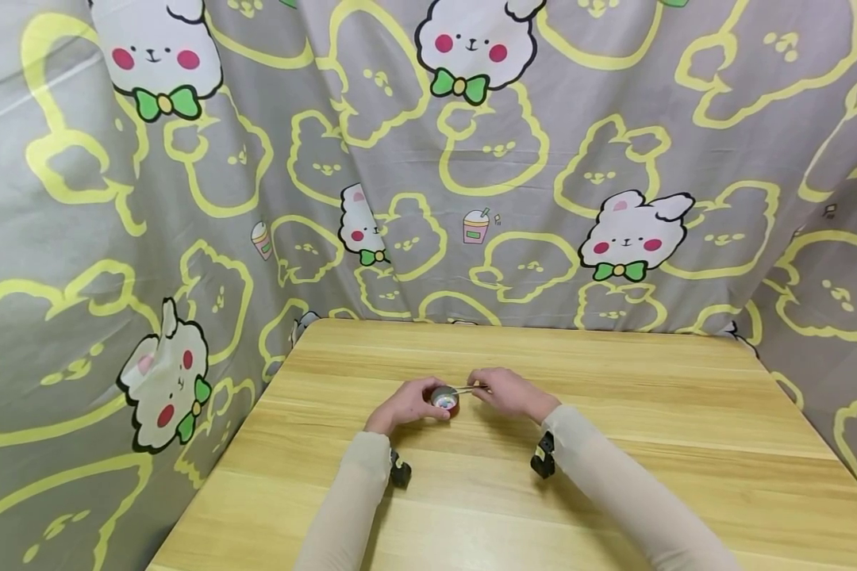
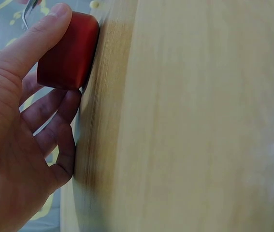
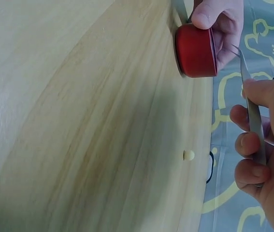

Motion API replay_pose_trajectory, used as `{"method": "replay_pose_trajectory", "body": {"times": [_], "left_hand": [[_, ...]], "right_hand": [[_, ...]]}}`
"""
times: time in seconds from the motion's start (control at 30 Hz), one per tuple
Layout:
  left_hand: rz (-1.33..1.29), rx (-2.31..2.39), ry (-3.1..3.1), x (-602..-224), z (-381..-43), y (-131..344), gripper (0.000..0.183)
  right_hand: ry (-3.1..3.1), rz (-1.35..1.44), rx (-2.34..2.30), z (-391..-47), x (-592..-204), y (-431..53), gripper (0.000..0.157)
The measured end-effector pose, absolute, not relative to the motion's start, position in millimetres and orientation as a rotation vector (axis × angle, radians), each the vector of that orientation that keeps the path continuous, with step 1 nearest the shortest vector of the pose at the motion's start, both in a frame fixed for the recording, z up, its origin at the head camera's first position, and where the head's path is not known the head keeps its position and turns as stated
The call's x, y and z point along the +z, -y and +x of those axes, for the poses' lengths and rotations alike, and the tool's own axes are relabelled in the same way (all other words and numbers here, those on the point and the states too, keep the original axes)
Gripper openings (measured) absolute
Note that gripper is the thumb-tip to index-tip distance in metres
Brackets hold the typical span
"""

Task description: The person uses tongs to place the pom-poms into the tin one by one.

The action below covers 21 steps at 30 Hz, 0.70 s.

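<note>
A small round red tin [image 3: 194,50] stands upright on the table, its open top facing up. My left hand [image 1: 410,402] holds it from the side, thumb on the near wall and fingers reaching behind it. Small coloured bits show inside the tin in the head view, too small to make out. Metal tweezers [image 3: 253,113] are gripped in my right hand [image 1: 509,392], between thumb and curled fingers. Their fine tips point at the tin's opening; whether they hold anything cannot be told. On the table by the right hand lies a small pale yellow ball [image 3: 189,155].
The wooden table [image 1: 650,396] extends to all sides of the hands. A grey curtain [image 1: 500,174] with bear and rabbit prints hangs behind it and at both sides. Black wrist mounts [image 1: 543,456] sit on both forearms, just above the tabletop.
</note>
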<state>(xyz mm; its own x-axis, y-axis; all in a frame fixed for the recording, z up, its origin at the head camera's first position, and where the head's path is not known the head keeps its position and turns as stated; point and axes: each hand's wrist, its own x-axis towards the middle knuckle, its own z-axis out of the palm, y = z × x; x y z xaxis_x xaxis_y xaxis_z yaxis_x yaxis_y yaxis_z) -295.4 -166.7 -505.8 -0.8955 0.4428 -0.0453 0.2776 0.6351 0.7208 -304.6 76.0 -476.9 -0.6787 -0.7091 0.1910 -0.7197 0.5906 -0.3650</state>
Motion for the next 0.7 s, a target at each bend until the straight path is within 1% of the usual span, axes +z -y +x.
{"method": "replay_pose_trajectory", "body": {"times": [0.43,0.7], "left_hand": [[0.582,1.11,-2.639,-507.6,-295.6,167.2,0.05],[0.599,1.126,-2.63,-507.2,-295.3,167.1,0.05]], "right_hand": [[2.794,1.204,0.633,-306.4,-473.1,-90.8,0.012],[2.744,1.205,0.664,-306.4,-471.7,-98.8,0.009]]}}
